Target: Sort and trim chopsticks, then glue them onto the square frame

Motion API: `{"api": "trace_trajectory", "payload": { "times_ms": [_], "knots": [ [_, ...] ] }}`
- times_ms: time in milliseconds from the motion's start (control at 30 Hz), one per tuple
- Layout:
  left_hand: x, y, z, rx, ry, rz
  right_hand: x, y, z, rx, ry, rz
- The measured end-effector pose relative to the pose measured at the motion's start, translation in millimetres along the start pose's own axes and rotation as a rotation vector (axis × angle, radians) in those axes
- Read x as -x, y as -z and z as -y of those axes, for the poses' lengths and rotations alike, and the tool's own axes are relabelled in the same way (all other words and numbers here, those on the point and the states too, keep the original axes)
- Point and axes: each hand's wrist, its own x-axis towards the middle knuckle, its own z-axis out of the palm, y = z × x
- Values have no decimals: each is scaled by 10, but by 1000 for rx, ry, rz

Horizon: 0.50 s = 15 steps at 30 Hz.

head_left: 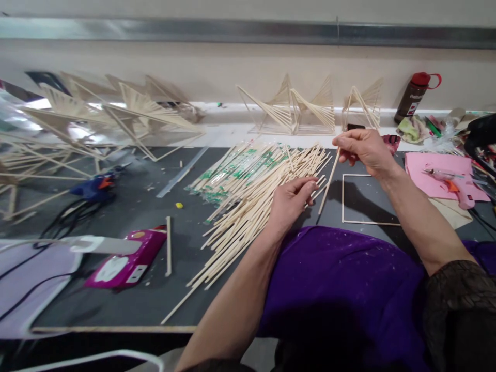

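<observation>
Purple cloth [341, 289] nearest, spread over the lap under both forearms. Just beyond, left hand [290, 199] resting on the heap of thin wooden sticks [248, 196], fingers curled over a few of them. Right hand [364, 150] raised to the right, pinching the top of a single stick [328, 183] that slants down to the dark table [155, 299]. Beside it, square stick frame [370, 199] flat on the table. Farther off: magenta case [126, 261] and blue glue gun [95, 187] on the left, pink glue gun [449, 178] on pink paper [445, 165] on the right, finished stick sculptures [294, 111] and brown bottle [414, 95] along the wall.
</observation>
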Motion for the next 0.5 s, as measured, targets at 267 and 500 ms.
{"api": "trace_trajectory", "payload": {
  "times_ms": [267,500],
  "knots": [
    [95,-105,-170,398,236,93,127,-304,-86,-64,-71,195],
    [116,-111,-206,434,207,79,116,-243,-58,-84,-59,233]
  ]
}}
